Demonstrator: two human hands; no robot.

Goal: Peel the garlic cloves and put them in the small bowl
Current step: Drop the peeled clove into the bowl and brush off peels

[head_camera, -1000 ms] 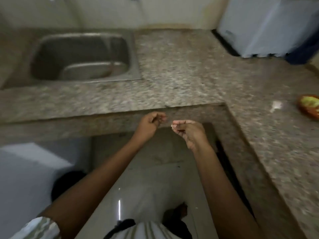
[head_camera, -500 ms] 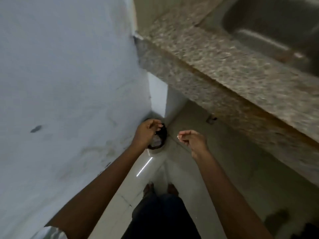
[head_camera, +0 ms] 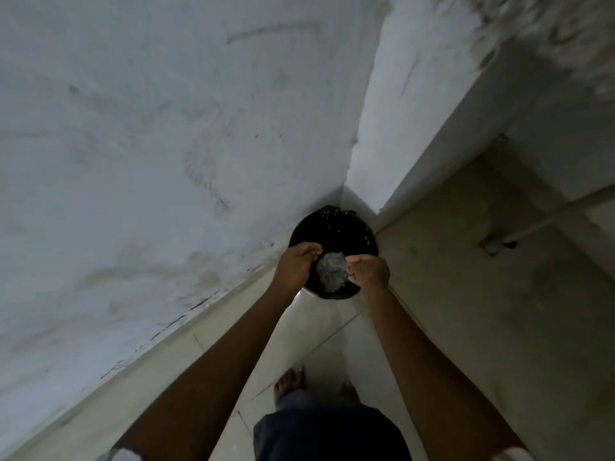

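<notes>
**peelfan:** what's going on with the hands here?

**tilewatcher:** The left hand [head_camera: 298, 266] is held over the near-left rim of a round black bin [head_camera: 336, 229], fingers loosely bent and pointed inward, and nothing is seen in them. The right hand [head_camera: 368, 271] is held over the near-right rim with its fingers curled in tight toward the palm. Tbh whether a garlic clove or a bit of skin is pinched in there can't be told, it's too small and dim.

**peelfan:** and the bin itself?

**tilewatcher:** Its inner wall is glossy black with pale flecks stuck to it, and a crumpled grey, shiny lump [head_camera: 331, 272] is seen at the bottom, between the two hands. The bin is tucked right into the corner of the floor [head_camera: 329, 334], which is laid in smooth pale tiles with a faint sheen. A scuffed, streaky whitish wall [head_camera: 149, 144] is seen to the left. Bare feet [head_camera: 289, 380] and dark shorts [head_camera: 329, 434] are seen at the near edge.
</notes>
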